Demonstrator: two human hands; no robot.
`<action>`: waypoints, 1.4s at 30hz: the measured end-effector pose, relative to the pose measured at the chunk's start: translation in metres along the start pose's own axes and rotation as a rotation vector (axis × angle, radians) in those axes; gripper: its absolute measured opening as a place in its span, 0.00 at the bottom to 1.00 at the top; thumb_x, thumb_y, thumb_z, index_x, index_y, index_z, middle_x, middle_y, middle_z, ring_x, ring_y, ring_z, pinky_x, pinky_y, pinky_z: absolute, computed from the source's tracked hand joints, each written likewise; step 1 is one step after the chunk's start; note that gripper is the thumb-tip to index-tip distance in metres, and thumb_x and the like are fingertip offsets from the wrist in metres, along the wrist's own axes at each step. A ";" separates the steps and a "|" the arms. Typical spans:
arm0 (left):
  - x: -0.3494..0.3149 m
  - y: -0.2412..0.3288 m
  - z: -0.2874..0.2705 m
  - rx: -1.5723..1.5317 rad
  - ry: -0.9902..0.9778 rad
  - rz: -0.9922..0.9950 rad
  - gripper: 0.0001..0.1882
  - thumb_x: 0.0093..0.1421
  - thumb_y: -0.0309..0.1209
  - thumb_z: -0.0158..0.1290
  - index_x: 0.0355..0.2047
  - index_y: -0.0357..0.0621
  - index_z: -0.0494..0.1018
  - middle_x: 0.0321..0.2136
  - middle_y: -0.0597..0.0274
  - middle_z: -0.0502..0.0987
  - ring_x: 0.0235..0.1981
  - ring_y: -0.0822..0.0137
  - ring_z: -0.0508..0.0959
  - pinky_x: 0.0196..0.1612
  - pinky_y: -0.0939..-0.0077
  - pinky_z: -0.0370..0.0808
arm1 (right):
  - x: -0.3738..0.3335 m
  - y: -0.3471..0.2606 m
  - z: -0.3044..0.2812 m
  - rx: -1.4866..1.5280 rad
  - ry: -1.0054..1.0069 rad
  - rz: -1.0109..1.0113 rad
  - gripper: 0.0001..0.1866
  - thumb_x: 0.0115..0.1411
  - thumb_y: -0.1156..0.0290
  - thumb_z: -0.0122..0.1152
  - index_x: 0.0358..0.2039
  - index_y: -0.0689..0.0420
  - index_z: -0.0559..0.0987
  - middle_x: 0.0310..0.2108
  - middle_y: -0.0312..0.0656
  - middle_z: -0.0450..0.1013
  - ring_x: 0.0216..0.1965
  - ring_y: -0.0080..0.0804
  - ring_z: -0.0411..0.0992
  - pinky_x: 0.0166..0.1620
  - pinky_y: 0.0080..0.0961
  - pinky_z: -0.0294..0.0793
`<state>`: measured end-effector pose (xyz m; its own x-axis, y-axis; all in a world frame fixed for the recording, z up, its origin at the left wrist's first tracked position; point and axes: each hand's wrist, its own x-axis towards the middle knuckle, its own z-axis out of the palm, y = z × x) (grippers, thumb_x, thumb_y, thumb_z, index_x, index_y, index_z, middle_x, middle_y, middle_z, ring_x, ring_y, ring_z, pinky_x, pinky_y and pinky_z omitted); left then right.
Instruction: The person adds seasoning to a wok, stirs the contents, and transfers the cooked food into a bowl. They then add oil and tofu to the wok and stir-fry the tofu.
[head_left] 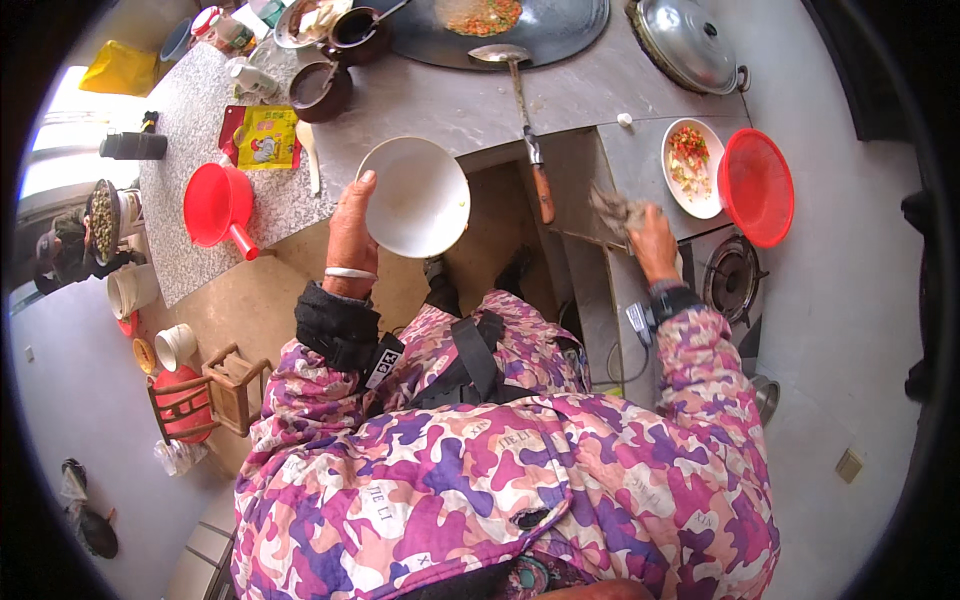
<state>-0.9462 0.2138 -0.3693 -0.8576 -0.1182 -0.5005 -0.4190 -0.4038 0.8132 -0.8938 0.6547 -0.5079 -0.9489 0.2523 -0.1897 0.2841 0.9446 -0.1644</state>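
Left hand point(352, 235) upright, gripping white bowl point(418, 198) | right hand point(654, 243) stretched forward-right, clasping grey rag point(617, 211)

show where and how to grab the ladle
Likely best by the wooden handle of the ladle, from the person's side: the head lies at the wok's near rim, while the handle points back toward the person, jutting past the counter edge.

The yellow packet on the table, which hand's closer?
Left. The left hand, holding the white bowl, is right of the yellow packet; the right hand is much farther right.
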 end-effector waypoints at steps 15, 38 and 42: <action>-0.013 0.023 -0.069 -0.170 -0.044 -0.214 0.24 0.61 0.40 0.49 0.54 0.41 0.63 0.50 0.57 0.71 0.49 0.61 0.73 0.52 0.66 0.71 | -0.068 0.019 -0.092 0.400 -0.158 0.149 0.17 0.48 0.65 0.59 0.35 0.64 0.74 0.32 0.56 0.74 0.36 0.48 0.75 0.40 0.35 0.72; -0.067 -0.010 -0.106 -0.323 0.173 -0.094 0.29 0.57 0.38 0.54 0.56 0.38 0.61 0.50 0.55 0.70 0.51 0.59 0.71 0.55 0.63 0.67 | 0.102 -0.088 -0.011 0.276 0.029 -0.512 0.21 0.46 0.76 0.54 0.44 0.55 0.69 0.38 0.54 0.66 0.38 0.55 0.69 0.41 0.44 0.71; -0.065 -0.018 -0.116 -0.378 0.201 -0.149 0.29 0.57 0.38 0.54 0.55 0.38 0.61 0.50 0.55 0.70 0.50 0.59 0.71 0.55 0.64 0.67 | 0.079 -0.093 -0.058 0.506 -0.182 -0.322 0.16 0.49 0.76 0.52 0.41 0.59 0.71 0.33 0.54 0.72 0.36 0.54 0.71 0.41 0.39 0.71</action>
<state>-0.8480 0.1232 -0.3858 -0.7055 -0.1923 -0.6821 -0.3633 -0.7282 0.5811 -1.0027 0.5992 -0.4515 -0.9718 -0.1106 -0.2084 0.0597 0.7394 -0.6706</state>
